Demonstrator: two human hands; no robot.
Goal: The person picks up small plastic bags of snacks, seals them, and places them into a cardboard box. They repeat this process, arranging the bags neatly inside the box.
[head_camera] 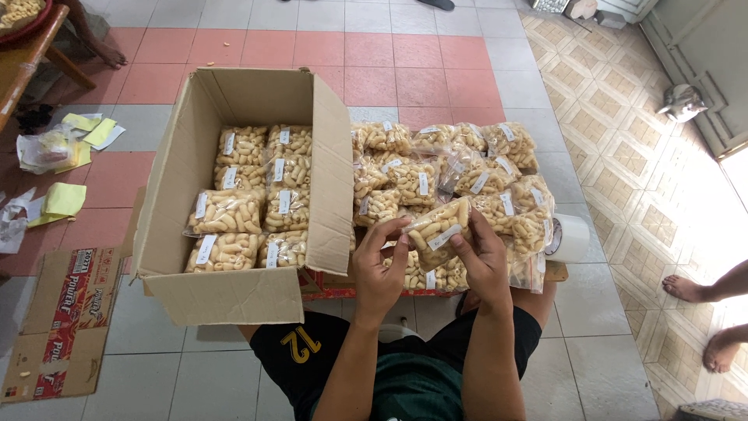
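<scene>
Hands, left (379, 267) and right (479, 257), pinch one clear snack packet (439, 226) between them, cardboard box (226, 296) at nine o'clock.

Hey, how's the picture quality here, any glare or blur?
Head view: even daylight, sharp on the snack bag held by both hands; the floor at the right edge is blown out by glare; wide-lens curving bends the tile lines near the edges.

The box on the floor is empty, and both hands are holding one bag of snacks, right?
Not quite. The head view shows the box is packed with rows of snack bags, not empty. The rest holds: the left hand and right hand hold one bag of snacks together.
</scene>
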